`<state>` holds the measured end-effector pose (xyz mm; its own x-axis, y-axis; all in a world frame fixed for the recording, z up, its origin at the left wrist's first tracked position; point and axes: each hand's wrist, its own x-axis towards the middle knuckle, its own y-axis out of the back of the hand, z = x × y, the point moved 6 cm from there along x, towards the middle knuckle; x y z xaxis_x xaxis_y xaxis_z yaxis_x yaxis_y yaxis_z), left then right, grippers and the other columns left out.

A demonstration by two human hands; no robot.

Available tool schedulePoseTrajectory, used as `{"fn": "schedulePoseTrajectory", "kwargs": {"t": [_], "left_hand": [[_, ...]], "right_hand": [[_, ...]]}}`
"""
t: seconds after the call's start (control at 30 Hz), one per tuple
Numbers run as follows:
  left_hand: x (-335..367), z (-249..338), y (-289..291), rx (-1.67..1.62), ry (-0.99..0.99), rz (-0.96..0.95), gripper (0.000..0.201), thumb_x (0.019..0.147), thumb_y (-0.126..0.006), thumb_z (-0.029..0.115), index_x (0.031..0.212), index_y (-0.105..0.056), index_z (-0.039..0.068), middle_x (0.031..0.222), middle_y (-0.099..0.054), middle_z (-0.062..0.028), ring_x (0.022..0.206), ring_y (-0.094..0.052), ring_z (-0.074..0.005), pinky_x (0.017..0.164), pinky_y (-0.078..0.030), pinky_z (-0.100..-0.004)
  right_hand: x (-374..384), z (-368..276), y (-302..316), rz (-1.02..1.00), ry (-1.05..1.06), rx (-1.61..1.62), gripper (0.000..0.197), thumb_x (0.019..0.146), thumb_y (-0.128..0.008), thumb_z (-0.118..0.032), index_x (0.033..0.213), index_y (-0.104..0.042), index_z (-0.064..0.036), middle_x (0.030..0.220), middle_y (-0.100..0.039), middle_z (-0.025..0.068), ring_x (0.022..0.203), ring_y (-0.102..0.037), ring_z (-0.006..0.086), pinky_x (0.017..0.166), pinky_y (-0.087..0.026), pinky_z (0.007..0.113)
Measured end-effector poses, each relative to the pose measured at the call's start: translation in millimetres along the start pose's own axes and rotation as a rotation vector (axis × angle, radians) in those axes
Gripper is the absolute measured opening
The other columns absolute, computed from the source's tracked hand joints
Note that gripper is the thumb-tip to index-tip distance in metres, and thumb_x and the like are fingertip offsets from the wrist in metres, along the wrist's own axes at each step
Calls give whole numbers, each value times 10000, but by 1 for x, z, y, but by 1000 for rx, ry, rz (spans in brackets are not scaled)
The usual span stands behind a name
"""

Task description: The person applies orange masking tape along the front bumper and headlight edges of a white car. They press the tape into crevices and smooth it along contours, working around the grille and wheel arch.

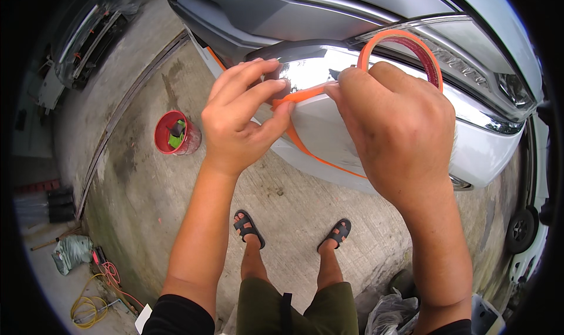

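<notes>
- Right hand (405, 123): closed, thumb and bent forefinger pinching the tape strip, the other fingers curled at the roll; we cannot see their exact hold behind the knuckles.
- Left hand (244, 103): half open, fingers bent and spread, thumb tip touching the strip; we see nothing clasped in it.
- Orange masking tape roll (399, 34): directly behind the right hand, in front of the car's trim; a ring with a matt orange rim and a reddish inner core, its lower part hidden by the knuckles.
- Tape strip (308, 93): narrow, flat, bright orange, running between the hands along the lower edge of the chrome trim; we note a thin orange line (301, 144) curving across the panel below.
- Chrome trim (311, 68): smooth, mirror-bright.
- White bumper panel (323, 126): glossy, rounded; above it, satin grey moulded panels (282, 12).
- Black sandals (336, 235): broad straps, on rough, stained concrete floor (282, 188).
- Red bucket (191, 140): round, scuffed; green and dark pieces inside.
- Clear plastic bag (390, 311): crumpled, at lower right.
- Yellow hose (88, 318): loosely coiled, lower left.
- Film-covered car (97, 27): upper left; we record wrinkled, translucent sheeting.
</notes>
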<state>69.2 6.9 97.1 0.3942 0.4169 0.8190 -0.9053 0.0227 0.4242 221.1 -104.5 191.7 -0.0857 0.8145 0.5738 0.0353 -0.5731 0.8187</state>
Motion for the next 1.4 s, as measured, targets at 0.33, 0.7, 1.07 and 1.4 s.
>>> {"fn": "schedulePoseTrajectory", "kwargs": {"t": [0.33,0.7,1.07,1.4], "left_hand": [[4,3,-2,26,34,14,351,681,-904,30,1020,-815,40,1213,-793,-121,1095,-740,-324,940,-606,-413],[36,0,1,-59,228,-237,297,644,-922,42,878,-740,53,1094,-710,-65,1030,-671,-256,897,-559,-375],[45,3,0,-60,204,-287,216,652,-908,114,777,-731,113,1049,-698,13,969,-631,-250,889,-488,-414],[51,9,-2,69,39,-283,271,631,-880,192,765,-657,115,1022,-654,-5,947,-627,-256,898,-441,-444]], "right_hand": [[-13,11,-6,-11,-92,-3,203,904,-853,-169,866,-678,-71,708,-583,83,610,-602,309,563,-456,442],[-15,8,-7,4,-125,22,180,902,-846,-167,852,-698,-78,710,-614,78,616,-617,308,581,-472,443],[-18,9,-10,-93,-272,-93,136,935,-807,-213,927,-765,-84,732,-668,60,664,-677,285,624,-499,438],[-32,-4,-17,136,-342,-198,153,949,-790,-245,924,-703,-121,745,-599,16,672,-640,229,656,-452,399]]}}
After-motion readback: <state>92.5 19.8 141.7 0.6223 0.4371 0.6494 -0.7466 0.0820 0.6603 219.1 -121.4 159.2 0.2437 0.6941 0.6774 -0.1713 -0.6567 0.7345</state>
